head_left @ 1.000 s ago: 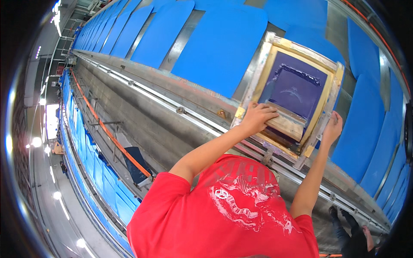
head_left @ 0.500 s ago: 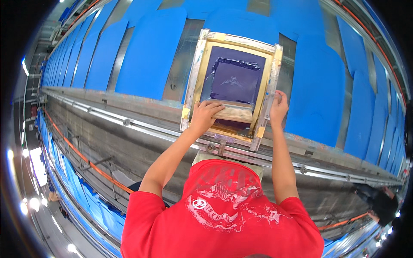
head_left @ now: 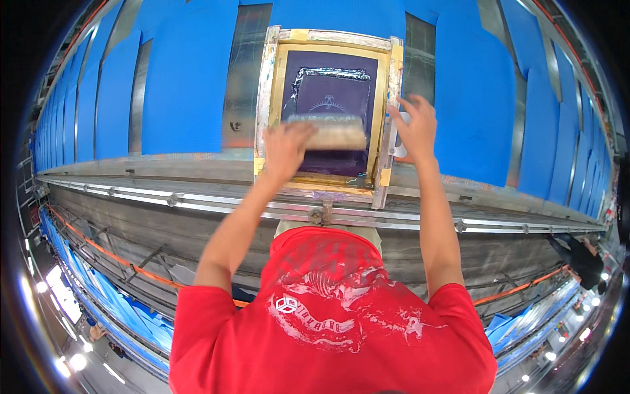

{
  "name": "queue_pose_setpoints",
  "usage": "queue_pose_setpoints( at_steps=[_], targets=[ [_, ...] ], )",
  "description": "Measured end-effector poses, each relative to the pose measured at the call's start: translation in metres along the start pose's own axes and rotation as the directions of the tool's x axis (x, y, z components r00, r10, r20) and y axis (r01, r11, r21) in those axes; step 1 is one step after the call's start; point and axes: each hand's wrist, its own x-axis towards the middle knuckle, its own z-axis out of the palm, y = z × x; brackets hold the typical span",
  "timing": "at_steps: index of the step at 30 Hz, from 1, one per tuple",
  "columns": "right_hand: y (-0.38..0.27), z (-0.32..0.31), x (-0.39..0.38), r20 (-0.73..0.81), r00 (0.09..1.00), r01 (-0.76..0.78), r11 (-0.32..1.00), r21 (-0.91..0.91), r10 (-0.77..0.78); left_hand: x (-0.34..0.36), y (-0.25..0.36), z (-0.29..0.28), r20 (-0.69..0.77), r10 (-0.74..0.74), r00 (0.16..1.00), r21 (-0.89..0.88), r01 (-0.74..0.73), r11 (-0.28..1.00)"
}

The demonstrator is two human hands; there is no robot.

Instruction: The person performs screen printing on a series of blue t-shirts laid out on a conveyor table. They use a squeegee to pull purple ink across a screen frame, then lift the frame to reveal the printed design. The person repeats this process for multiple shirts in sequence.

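Observation:
A printing screen (head_left: 389,56), a pale frame around purple mesh with a faint curved white design and thick dark ink along the mesh, lies on the long table of blue panels. My left hand (head_left: 283,141) grips the wooden squeegee (head_left: 338,134), which lies across the mesh and is blurred by motion. My right hand (head_left: 412,128) is open, fingers apart, at the screen's right side beside a small white fitting (head_left: 397,150); whether its fingertips touch the frame I cannot tell.
Blue panels (head_left: 184,79) alternate with metal strips along the table. A metal rail (head_left: 243,209) runs along the near edge. A second row of blue-covered tables (head_left: 72,256) and an orange pipe (head_left: 141,270) lie behind me. A person in dark clothes (head_left: 581,259) is at the far right.
The view has swung round, so the screen stands more upright and higher. My left hand and the squeegee have moved up the mesh. My right hand's fingers have spread and risen along the frame.

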Motion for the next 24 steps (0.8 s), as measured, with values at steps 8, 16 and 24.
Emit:
queue_pose_setpoints(
  at_steps=[8,16,24],
  targets=[
    [-0.065,0.001,0.118,0.629,0.775,-0.021,0.997,-0.075,0.063,0.169,-0.052,-0.016,0.089,0.065,0.994,-0.123,-0.054,0.991],
    [-0.078,0.018,-0.062,0.274,0.959,0.046,0.995,0.089,-0.069,0.013,-0.009,0.012,-0.071,0.11,0.991,-0.041,-0.113,0.993],
    [-0.047,0.036,0.09,0.065,0.981,0.175,0.982,0.077,-0.18,0.163,-0.051,0.006,-0.205,0.144,0.968,-0.062,-0.159,0.985]
  ],
)
